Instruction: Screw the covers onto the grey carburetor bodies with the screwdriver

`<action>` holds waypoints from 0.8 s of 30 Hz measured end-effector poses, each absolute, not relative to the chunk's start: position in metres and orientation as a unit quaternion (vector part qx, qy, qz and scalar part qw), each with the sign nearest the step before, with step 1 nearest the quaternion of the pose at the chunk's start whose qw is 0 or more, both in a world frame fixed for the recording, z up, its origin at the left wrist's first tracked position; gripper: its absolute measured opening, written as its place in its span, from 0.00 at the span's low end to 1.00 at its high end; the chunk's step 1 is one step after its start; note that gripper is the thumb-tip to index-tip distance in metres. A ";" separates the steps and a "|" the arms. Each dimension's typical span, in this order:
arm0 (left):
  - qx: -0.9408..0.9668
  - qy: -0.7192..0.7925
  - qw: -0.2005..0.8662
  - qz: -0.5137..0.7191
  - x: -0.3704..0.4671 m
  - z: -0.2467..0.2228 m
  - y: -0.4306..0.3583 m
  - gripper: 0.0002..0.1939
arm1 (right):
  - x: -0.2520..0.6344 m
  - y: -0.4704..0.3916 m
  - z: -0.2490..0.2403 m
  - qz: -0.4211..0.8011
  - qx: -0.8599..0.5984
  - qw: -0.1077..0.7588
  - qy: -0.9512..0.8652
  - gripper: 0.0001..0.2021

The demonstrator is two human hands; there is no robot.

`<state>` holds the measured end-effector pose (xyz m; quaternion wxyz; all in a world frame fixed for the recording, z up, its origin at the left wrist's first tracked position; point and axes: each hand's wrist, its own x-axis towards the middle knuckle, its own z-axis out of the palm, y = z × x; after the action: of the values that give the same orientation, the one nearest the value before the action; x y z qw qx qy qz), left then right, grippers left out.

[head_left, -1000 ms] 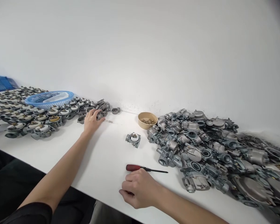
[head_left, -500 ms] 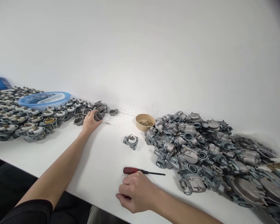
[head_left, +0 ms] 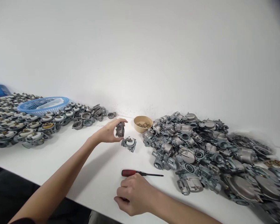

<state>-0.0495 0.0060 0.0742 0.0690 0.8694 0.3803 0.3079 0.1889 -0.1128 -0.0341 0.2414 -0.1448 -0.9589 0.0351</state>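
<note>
Holding a metal cup (head_left: 119, 130), the left hand (head_left: 121, 130) hovers beside the carburetor body (head_left: 130, 143).

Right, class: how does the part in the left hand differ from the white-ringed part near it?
The held part is gripped in the left hand; the white-ringed part lies on the table. The held part looks darker and browner, the white-ringed part lighter grey. Both look metallic.

Grey metal cup (head_left: 119, 130) raised, tipped sideways; red-handled screwdriver (head_left: 142, 173) lying flat.
</note>
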 end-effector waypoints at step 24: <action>0.918 0.364 0.038 -0.151 0.049 0.126 0.020 0.53 | 0.188 -0.112 -0.040 0.013 -0.142 0.218 -0.966 0.11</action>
<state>0.0488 0.0195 0.1263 0.0384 0.9182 0.3641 -0.1511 0.1884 -0.1116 -0.0398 0.2175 -0.1418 -0.9656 0.0128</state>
